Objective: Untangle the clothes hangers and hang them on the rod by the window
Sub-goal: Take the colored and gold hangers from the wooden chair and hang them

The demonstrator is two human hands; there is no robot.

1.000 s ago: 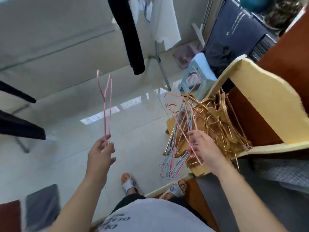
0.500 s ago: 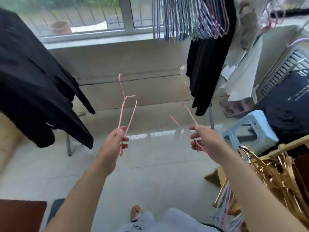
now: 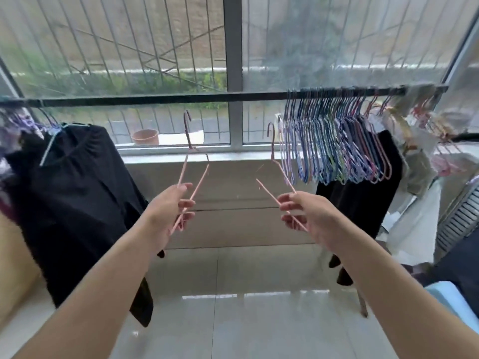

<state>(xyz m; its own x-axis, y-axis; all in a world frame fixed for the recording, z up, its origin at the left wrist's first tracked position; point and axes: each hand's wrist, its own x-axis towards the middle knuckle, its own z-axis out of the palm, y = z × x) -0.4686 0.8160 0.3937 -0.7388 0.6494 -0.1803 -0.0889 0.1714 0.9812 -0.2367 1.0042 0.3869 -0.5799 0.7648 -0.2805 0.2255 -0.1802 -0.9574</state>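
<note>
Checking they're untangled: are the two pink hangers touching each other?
Apart. The head view shows the left hand's hanger and the right hand's hanger with bare wall plainly between them.

Two pink hangers (image 3: 193,174) upright below rod (image 3: 155,100)

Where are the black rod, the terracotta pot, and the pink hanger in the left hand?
Black metal rod (image 3: 155,100), head view, bare middle stretch.
Terracotta pot (image 3: 145,137), head view, outer wall.
Pink wire hanger (image 3: 201,178), head view, right side wire.

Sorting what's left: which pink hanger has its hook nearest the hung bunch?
The pink wire hanger in the right hand; its hook nearly touches the bunch.
</note>
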